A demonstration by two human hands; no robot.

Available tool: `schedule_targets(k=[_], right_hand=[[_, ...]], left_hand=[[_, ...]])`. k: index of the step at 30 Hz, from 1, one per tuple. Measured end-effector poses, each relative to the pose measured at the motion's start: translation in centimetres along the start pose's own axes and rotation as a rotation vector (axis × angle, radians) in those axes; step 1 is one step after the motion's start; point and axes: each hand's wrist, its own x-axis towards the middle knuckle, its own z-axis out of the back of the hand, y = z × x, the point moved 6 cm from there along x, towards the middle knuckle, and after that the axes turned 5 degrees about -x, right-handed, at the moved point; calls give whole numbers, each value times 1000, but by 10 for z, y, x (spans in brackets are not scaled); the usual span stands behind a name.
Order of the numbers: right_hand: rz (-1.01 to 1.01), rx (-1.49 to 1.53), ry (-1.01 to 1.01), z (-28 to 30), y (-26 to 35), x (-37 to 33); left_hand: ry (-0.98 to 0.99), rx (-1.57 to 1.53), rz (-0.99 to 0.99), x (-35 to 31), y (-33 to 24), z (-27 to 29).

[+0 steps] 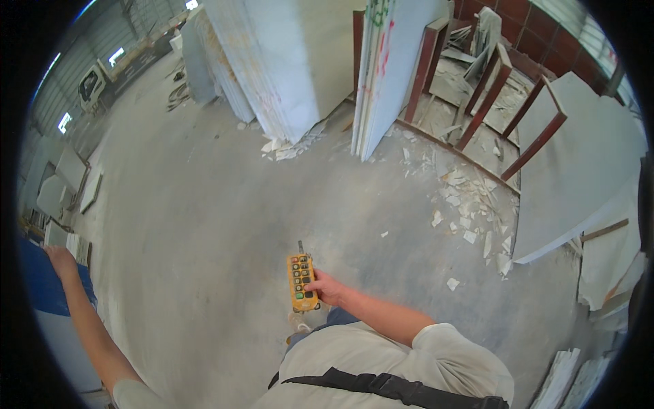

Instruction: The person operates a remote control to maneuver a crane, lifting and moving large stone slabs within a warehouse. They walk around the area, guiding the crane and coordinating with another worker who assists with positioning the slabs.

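In my right hand [328, 288] is a yellow handheld remote control [300, 292] with a short black antenna and two columns of buttons. The fingers wrap its right side, and the thumb lies over the lower buttons. My left arm reaches out to the far left. There my left hand [62, 262] grips the upper edge of an upright panel, blue [42, 274] on top and pale grey-white below. Some of its fingertips are hard to make out.
Pale stone slabs [272, 61] lean upright ahead, with another stack [381, 75] beside them. Dark red metal racks [484, 95] stand at the right, near a large grey slab [579, 157]. Broken stone pieces [470, 204] litter the concrete floor. More slabs [71, 170] stand far left.
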Motion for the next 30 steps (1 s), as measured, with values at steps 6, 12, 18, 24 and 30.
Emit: schedule_targets(k=[6,12,18,24,30], right_hand=[[-31,-34,-25,10,14,-5],[-89,-69,32,16,21,-6],[-93,-65,47,28,20,-10],[-50,-16,-10,64,9,-48],[-79,-38,-120,108,6,-113]], left_hand=[[32,3,7,-5,-6,28],[80,1,5,-10,-3,26],[112,0,-6,-16,1,42],[155,-11,-8,-29,12,51],[137,-36,-9,-55,14,85]])
